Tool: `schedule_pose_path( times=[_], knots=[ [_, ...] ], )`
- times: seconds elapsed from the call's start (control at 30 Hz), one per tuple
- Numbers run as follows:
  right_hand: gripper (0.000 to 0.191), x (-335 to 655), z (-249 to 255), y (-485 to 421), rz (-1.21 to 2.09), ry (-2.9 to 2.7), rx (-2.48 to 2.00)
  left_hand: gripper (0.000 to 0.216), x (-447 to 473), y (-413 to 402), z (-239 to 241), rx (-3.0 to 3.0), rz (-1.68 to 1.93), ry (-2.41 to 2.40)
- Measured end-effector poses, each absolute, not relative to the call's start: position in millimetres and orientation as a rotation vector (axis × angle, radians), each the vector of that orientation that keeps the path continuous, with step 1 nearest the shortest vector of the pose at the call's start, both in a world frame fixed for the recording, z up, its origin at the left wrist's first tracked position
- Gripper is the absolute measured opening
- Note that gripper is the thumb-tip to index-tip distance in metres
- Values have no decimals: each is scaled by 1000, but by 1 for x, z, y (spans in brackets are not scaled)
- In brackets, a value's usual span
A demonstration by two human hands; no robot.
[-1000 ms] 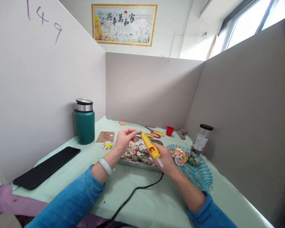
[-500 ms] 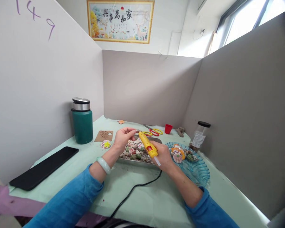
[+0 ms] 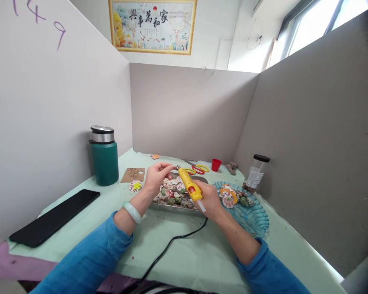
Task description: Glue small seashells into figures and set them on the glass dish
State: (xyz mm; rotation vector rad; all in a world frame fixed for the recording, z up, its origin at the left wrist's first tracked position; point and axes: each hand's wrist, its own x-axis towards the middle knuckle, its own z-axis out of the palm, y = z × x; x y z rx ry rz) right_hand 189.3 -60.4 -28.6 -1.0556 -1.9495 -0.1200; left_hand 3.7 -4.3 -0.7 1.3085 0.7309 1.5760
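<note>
My right hand (image 3: 209, 200) is wrapped round a yellow hot glue gun (image 3: 189, 184), whose nozzle points up and to the left. A clear glue stick pokes out of its back end, and a black cord (image 3: 171, 241) runs down toward me. The fingers of my left hand (image 3: 155, 176) are pinched together close to the nozzle tip; what they hold is too small to make out. Beneath both hands lies a metal tray (image 3: 171, 208) full of small shells (image 3: 173, 192). A pale green bangle (image 3: 131, 212) circles my left wrist.
Left stand a green flask (image 3: 104, 163), a black phone-like slab (image 3: 57, 216), a brown card (image 3: 133, 175) and a shell disc with a yellow flower (image 3: 135, 186). Behind are scissors (image 3: 199, 168) and a red cup (image 3: 216, 165). A blue plate (image 3: 257, 220) and a jar (image 3: 256, 173) stand right.
The whole view has shifted slightly. My left fingertips and the glue gun's nozzle stay close together, in nearly the same pose.
</note>
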Motion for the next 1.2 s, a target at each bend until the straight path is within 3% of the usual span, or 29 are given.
schedule_pose_path(
  times=[0.63,1.2],
  knots=[
    [29,191,-29,-61,-82,-1993,-1012,23,4,-6,-1,1325,1557,721],
    [22,190,-30,-60,-87,-1947,-1049,24,3,-3,-2,1369,1595,749]
  ],
)
